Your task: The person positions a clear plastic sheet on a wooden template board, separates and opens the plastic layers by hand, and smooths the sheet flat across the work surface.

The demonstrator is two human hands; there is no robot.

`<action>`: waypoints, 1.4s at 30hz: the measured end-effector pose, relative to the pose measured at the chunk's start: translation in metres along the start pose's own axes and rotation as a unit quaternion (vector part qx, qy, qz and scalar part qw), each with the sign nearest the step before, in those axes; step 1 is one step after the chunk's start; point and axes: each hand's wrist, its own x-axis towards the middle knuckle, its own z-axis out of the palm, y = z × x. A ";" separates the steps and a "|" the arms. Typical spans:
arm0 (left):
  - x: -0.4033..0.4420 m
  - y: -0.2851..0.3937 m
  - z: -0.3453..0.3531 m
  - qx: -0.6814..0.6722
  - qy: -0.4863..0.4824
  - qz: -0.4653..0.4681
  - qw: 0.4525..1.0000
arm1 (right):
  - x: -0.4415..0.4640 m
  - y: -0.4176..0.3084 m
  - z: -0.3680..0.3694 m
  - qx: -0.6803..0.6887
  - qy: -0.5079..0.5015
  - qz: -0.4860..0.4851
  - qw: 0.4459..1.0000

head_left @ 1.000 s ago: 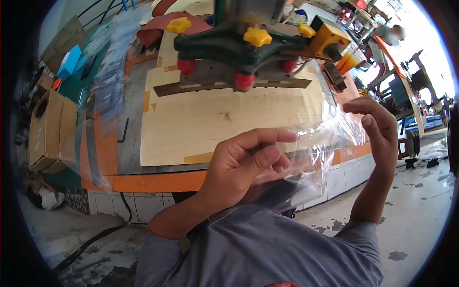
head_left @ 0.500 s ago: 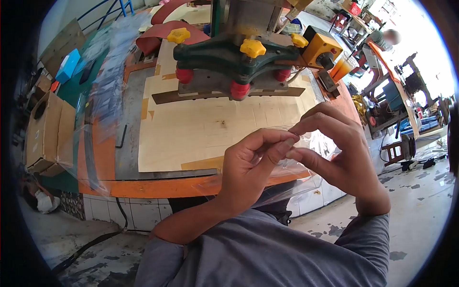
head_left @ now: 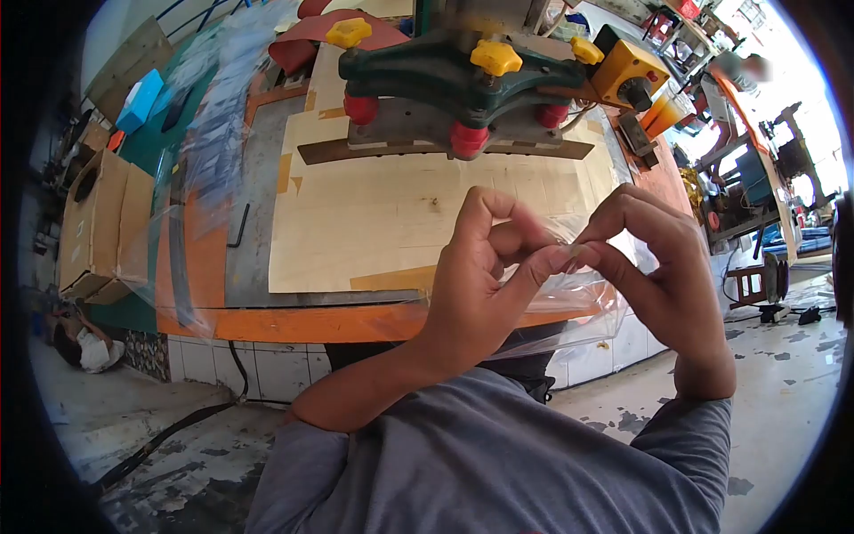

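My left hand [head_left: 489,276] and my right hand [head_left: 654,276] meet fingertip to fingertip above the front edge of the table. Each is closed in a pinch of thumb and fingers. Clear plastic film [head_left: 583,298] runs up to the pinched fingertips and hangs in loose folds over the table edge. The exact bit between the fingers is mostly hidden. Behind the hands lies a pale cutting board [head_left: 356,218] with brown tape on it. Over the board stands a green press head [head_left: 418,76] with yellow knobs and red feet.
A cardboard box [head_left: 98,222], a blue box [head_left: 140,102] and layered clear plastic [head_left: 218,116] are on the left. A hex key [head_left: 238,225] lies beside the board. A yellow control box [head_left: 627,76] sits at right. People are visible at far right and lower left.
The view has shifted slightly, so the table sits higher and further right. My left fingers have lifted and curled, the index finger blurred, while both thumbs have come together.
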 end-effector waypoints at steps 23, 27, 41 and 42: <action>-0.026 0.065 -0.062 0.310 -0.014 -0.120 0.943 | 0.003 0.030 -0.121 -0.064 0.153 0.045 0.985; -0.016 0.084 -0.072 0.422 -0.003 0.069 0.904 | -0.003 0.026 -0.147 -0.062 0.166 0.091 0.980; -0.003 0.078 -0.071 0.171 0.085 0.058 0.980 | -0.017 0.038 -0.141 0.041 -0.069 0.175 0.981; -0.001 0.076 -0.071 0.172 0.083 0.055 0.980 | -0.014 0.037 -0.138 0.043 -0.067 0.178 0.981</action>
